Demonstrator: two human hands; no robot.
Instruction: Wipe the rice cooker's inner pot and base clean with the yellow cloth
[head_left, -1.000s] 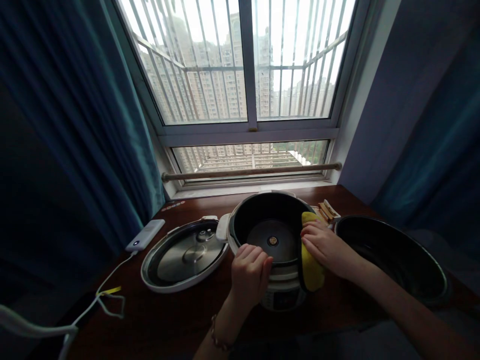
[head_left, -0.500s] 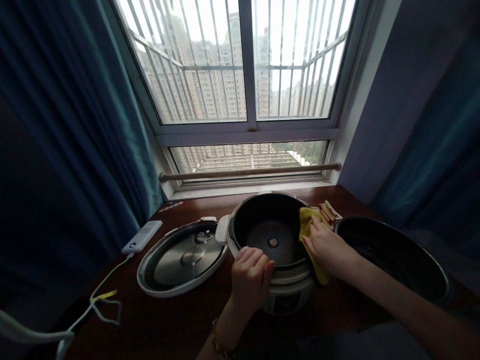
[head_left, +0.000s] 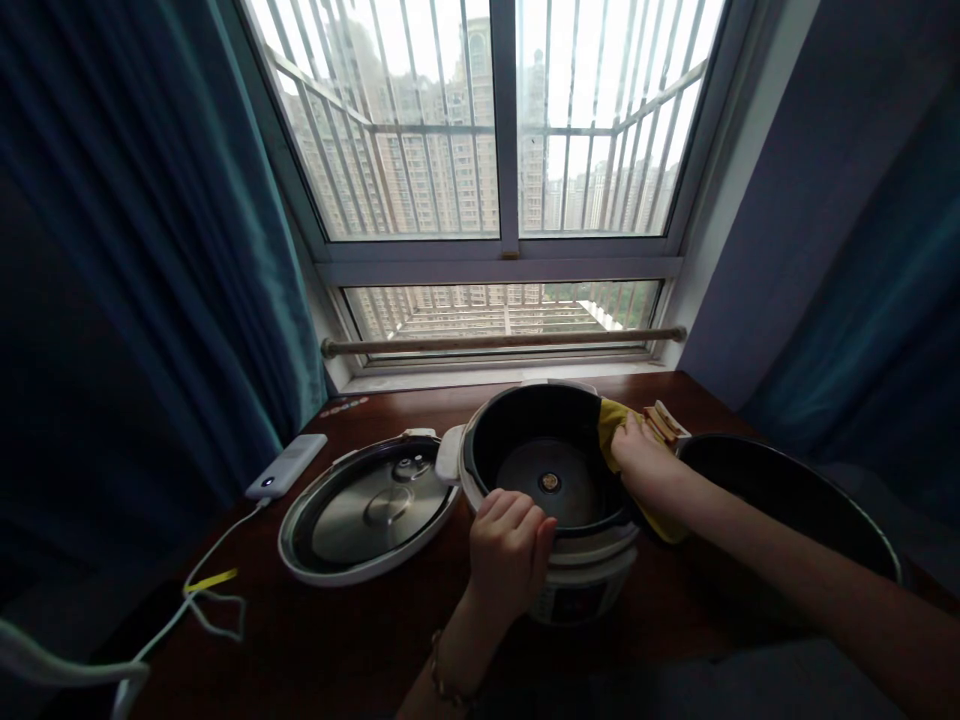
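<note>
A pressure cooker body stands on the brown table, its dark inside and round centre plate showing from above. My left hand is curled over its near left rim and grips it. On the right side of the rim, my right hand holds a yellow cloth against the edge. Part of the cloth hangs down outside the cooker, below the hand. To the left, the cooker's round lid lies with its metal inner side up. A black inner pot sits at the right, partly behind my right forearm.
A white power bank with a white cable and yellow tie lies at the table's left. Behind the table are a horizontal rail and a barred window. Blue curtains hang at both sides.
My right hand has slid slightly right and farther back along the rim with the yellow cloth. My left hand keeps its hold on the rim. The whole view has shifted a little.
</note>
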